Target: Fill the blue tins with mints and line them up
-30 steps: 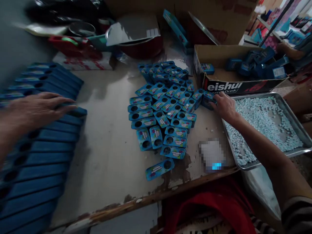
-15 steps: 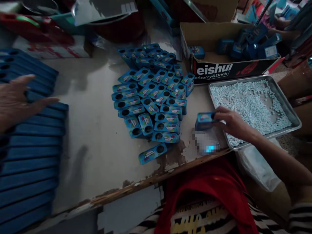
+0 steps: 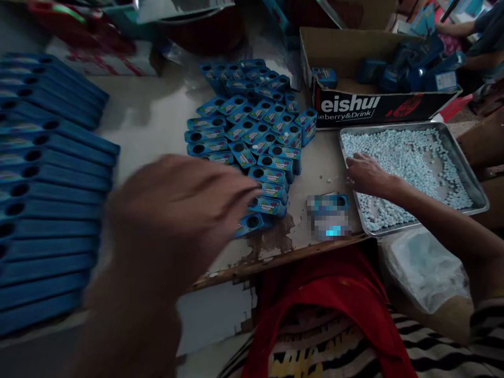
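My left hand (image 3: 177, 210) is blurred by motion, its fingers stretched toward the near end of a heap of small blue candy boxes (image 3: 252, 131), each with a round hole. Nothing shows in that hand. My right hand (image 3: 366, 176) lies on the left edge of a metal tray (image 3: 394, 126), with its fingers curled down into the pale blue pellets (image 3: 413, 157). What they pinch is hidden. One blue box (image 3: 338, 200) lies on the table just left of the tray, apart from the right hand.
Stacks of flat blue cartons (image 3: 47, 157) fill the left of the worn table (image 3: 157, 115). A cardboard box (image 3: 354, 107) holding dark blue packs stands behind the tray. A plastic bag (image 3: 425, 268) hangs below it. Another person's arm (image 3: 457, 27) shows at the top right.
My left hand swung from the flat cartons across to the box heap. My right hand carried one box from the heap, set it down by the tray and moved onto the pellets.
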Available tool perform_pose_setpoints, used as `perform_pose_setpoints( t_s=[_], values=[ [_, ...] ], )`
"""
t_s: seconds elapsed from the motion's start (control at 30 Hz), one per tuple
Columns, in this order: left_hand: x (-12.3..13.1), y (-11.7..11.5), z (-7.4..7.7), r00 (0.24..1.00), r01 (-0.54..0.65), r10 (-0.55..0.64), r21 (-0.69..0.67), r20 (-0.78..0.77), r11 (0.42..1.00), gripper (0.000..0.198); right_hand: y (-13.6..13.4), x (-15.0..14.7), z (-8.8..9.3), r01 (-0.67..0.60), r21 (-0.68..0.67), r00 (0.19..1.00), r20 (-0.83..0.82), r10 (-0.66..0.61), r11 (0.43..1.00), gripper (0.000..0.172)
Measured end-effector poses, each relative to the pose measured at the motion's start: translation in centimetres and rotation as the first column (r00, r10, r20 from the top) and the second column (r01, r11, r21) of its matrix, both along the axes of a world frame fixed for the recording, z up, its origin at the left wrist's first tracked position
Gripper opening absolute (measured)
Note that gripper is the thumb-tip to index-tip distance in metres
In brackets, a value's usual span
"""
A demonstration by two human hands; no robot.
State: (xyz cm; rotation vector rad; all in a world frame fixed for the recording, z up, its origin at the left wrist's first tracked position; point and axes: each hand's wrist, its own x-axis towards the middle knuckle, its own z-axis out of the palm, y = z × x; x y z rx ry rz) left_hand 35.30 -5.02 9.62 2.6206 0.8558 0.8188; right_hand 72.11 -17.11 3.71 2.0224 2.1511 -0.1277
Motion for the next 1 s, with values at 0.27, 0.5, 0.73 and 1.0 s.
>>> perform_pose_setpoints(
  t_s=[0.27, 0.5, 0.73, 1.0],
  values=[
    [21.6, 2.2, -4.9, 0.669, 0.388, -0.493, -0.306, -0.556, 0.87, 0.008, 2.7, -2.4, -5.0, 0.001, -0.082, 0.982, 0.186, 0.014, 0.997, 0.028],
    [25.1, 3.1, -10.9, 0.631, 0.324, -0.51, -0.399, -0.584, 0.858, 0.014, 2.2, 0.1, -5.3, 0.137, 0.097, 0.974, -0.194, -0.117, 0.986, 0.014],
    [24.9, 3.2, -5.6, 0.736, 0.289, -0.505, -0.466, -0.45, 0.836, 0.018, -2.2, 4.5, -3.6, 0.384, -0.39, -0.023, -0.91, -0.413, 0.837, 0.014],
    [28.1, -3.1, 3.6, 0.724, 0.464, -0.509, -0.217, -0.466, 0.859, 0.036, -4.4, 5.5, -2.6, 0.241, -0.462, -0.539, -0.795, -0.279, 0.853, 0.023]
  ],
)
